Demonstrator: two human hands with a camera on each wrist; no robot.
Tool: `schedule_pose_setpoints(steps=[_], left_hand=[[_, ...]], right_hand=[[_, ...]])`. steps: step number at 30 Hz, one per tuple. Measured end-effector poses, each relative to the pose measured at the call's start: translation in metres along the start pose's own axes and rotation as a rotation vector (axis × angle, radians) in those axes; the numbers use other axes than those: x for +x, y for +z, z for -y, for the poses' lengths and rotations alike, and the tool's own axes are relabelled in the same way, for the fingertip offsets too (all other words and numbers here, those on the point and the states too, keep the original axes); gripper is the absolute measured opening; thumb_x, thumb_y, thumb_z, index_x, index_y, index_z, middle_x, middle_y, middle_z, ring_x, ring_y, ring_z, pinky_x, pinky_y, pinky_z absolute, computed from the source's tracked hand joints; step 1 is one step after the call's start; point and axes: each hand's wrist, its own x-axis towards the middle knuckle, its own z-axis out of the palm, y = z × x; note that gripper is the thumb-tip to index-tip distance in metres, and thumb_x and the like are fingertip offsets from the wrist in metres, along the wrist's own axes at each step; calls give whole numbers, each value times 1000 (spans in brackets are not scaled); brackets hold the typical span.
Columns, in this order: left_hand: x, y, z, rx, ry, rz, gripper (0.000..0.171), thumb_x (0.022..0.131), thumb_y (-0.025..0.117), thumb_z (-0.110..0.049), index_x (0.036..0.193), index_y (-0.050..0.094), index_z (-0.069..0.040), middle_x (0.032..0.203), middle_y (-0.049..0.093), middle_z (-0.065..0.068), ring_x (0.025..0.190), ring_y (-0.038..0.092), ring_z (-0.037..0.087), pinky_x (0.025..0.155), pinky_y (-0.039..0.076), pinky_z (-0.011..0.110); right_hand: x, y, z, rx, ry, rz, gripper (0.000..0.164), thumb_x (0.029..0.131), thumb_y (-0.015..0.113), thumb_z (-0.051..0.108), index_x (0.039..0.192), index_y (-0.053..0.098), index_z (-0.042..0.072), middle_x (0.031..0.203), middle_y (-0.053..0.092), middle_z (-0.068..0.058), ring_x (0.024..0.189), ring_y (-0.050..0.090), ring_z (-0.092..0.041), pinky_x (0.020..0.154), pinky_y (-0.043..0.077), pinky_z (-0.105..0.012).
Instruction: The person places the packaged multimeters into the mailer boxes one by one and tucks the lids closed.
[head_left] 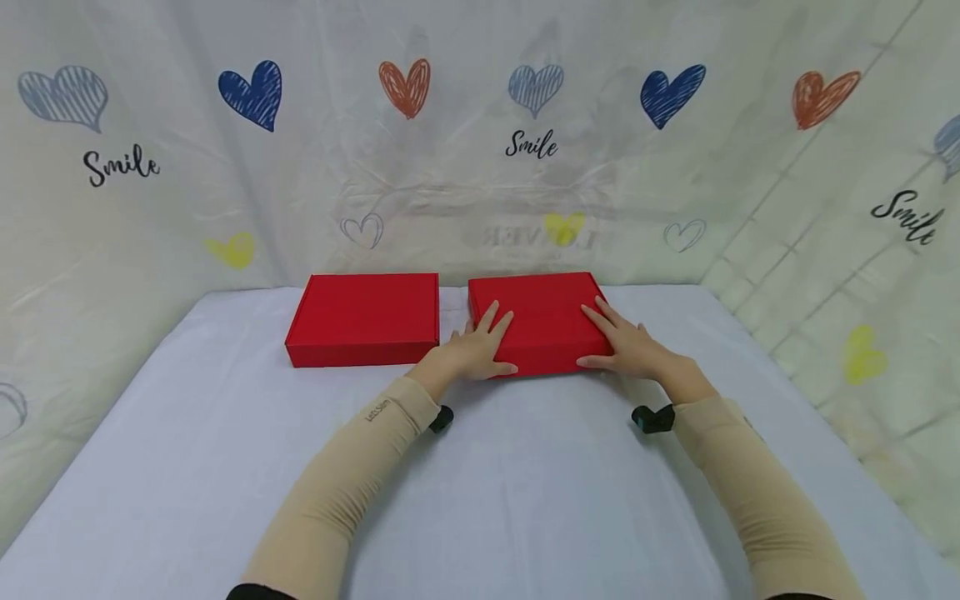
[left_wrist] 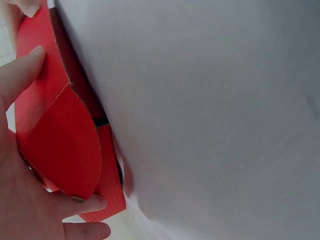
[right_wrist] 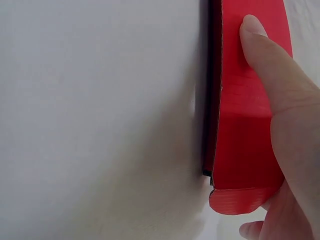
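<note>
Two flat red cardboard boxes lie at the far side of the table. My left hand (head_left: 474,350) holds the left side of the right-hand red box (head_left: 536,312), fingers spread over the corner and thumb on its front. My right hand (head_left: 628,346) grips the same box's right side, with two fingertips on the top. In the left wrist view, a rounded side flap (left_wrist: 65,145) stands out beside the palm. The right wrist view shows the thumb (right_wrist: 260,37) lying along the front panel (right_wrist: 245,135), with a small flap at its end. The other red box (head_left: 363,312) stands left of my left hand.
A white cloth (head_left: 517,483) covers the table. Behind it hangs a pale curtain (head_left: 465,183) printed with hearts and "Smile", close to the back of both boxes. Dark wrist cameras (head_left: 652,418) sit under both forearms.
</note>
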Motion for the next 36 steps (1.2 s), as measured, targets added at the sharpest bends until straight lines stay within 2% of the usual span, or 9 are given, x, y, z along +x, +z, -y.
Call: schedule_pose_setpoints(steps=[4, 8, 16, 22, 28, 36], left_hand=[[2, 1, -2, 20, -10, -6, 102, 96, 68, -47, 166, -1, -21, 171, -15, 7, 150, 16, 52, 118, 21, 65], [2, 2, -3, 35, -20, 6, 105, 94, 72, -44, 166, -2, -20, 171, -15, 8, 150, 15, 52, 118, 21, 64], [-2, -1, -9, 34, -42, 18, 106, 94, 73, -42, 166, -2, -19, 170, -16, 9, 150, 15, 53, 119, 22, 63], [-5, -2, -13, 35, -73, 5, 107, 93, 75, -39, 166, 0, -19, 171, -14, 11, 150, 15, 53, 119, 22, 62], [-5, 1, -11, 29, -87, -1, 108, 93, 75, -39, 166, -2, -19, 171, -15, 10, 150, 14, 52, 120, 21, 61], [-5, 4, -12, 38, -65, -5, 106, 95, 72, -42, 166, -1, -17, 171, -13, 11, 149, 19, 53, 119, 23, 61]], right_hand=[[1, -2, -1, -5, -7, -1, 100, 93, 73, 48, 164, 15, 7, 168, 4, -24, 149, 17, -51, 107, 13, -82], [2, -1, -2, -57, 0, 4, 100, 94, 71, 49, 164, 14, 8, 169, 4, -23, 148, 19, -51, 108, 12, -82], [8, -4, -5, -123, -12, -4, 100, 92, 72, 52, 165, 16, 12, 169, 6, -21, 148, 21, -51, 108, 9, -82], [14, -6, -8, -95, -35, -12, 101, 91, 74, 51, 165, 16, 14, 170, 6, -18, 148, 22, -50, 109, 14, -80], [17, -3, -7, -52, -47, -8, 99, 92, 74, 47, 165, 16, 13, 170, 5, -19, 148, 22, -49, 110, 16, -78], [7, 0, -19, 126, -46, -45, 93, 92, 78, 36, 164, 24, 12, 170, 8, -20, 150, 16, -50, 110, 35, -66]])
